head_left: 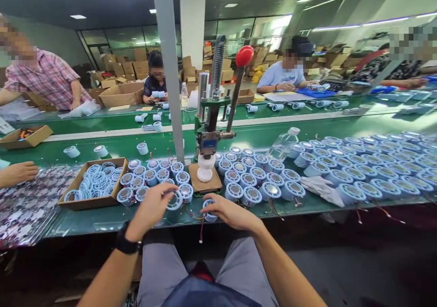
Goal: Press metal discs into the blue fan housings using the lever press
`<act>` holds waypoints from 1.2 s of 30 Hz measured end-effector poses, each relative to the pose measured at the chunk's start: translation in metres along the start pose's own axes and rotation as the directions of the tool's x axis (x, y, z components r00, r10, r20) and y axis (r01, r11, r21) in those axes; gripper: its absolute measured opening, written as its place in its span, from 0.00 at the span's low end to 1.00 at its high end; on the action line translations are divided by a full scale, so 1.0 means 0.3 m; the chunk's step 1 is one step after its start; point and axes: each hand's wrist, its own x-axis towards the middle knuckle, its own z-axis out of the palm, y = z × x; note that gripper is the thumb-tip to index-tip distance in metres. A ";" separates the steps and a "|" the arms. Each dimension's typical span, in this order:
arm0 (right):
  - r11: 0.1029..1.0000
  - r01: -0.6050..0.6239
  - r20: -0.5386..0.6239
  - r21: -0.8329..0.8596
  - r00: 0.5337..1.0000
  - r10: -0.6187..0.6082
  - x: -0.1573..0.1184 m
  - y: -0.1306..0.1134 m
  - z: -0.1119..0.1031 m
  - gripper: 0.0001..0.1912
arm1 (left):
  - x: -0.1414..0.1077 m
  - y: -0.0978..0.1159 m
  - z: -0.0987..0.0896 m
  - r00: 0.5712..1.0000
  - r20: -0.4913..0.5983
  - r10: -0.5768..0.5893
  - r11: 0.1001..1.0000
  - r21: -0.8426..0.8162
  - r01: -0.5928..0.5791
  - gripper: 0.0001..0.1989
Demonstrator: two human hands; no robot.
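Observation:
My left hand (154,209), with a black band at the wrist, pinches a light-blue slotted ring (175,201) in front of the rows of blue cylinders. Just right of it, my right hand (227,210) has its fingers curled over a blue round housing (209,217) at the table's front edge; thin wires with a small white connector hang from that housing. Behind both hands stands a hand press (209,143) with a red-knobbed lever. Its white tip (205,169) is over a brown base plate (213,184).
A cardboard box (94,202) of blue rings stands at the left. Many blue housings (351,193) fill the right side, with a clear plastic bottle (285,144) and a white cloth (322,189) among them. A grey post (169,70) rises left of the press. Several people sit or stand across the green table.

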 end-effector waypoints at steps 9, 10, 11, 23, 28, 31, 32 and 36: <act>0.946 -0.150 -0.642 0.288 0.703 0.307 -0.025 0.055 0.269 0.36 | 0.096 0.087 0.343 0.980 0.178 0.089 0.986 -0.155 -0.061 0.16; 0.940 -0.167 -0.677 0.296 0.658 0.330 -0.015 0.056 0.292 0.36 | 0.106 0.090 0.358 0.979 0.179 0.098 0.986 -0.149 -0.071 0.16; 0.934 -0.177 -0.701 0.309 0.622 0.350 -0.006 0.058 0.308 0.35 | 0.114 0.094 0.372 0.977 0.183 0.109 0.986 -0.142 -0.083 0.16; 0.906 -0.105 -0.622 0.411 0.694 0.363 -0.046 0.053 0.270 0.38 | 0.019 0.050 0.435 0.983 0.157 0.099 0.979 -0.195 -0.068 0.26; 0.905 -0.110 -0.617 0.410 0.697 0.365 -0.050 0.058 0.275 0.40 | -0.051 0.048 0.472 0.987 0.126 -0.096 0.980 -0.164 0.116 0.36; 0.904 -0.123 -0.601 0.410 0.708 0.369 -0.053 0.060 0.274 0.42 | -0.042 0.051 0.467 0.980 0.191 -0.045 0.979 -0.188 0.082 0.30; 0.904 -0.128 -0.594 0.408 0.715 0.369 -0.054 0.061 0.275 0.43 | -0.039 0.051 0.463 0.977 0.210 -0.025 0.979 -0.193 0.067 0.30; 0.924 -0.151 -0.568 0.352 0.750 0.339 -0.063 0.074 0.291 0.41 | -0.048 0.050 0.473 0.980 0.200 -0.003 0.979 -0.199 0.044 0.29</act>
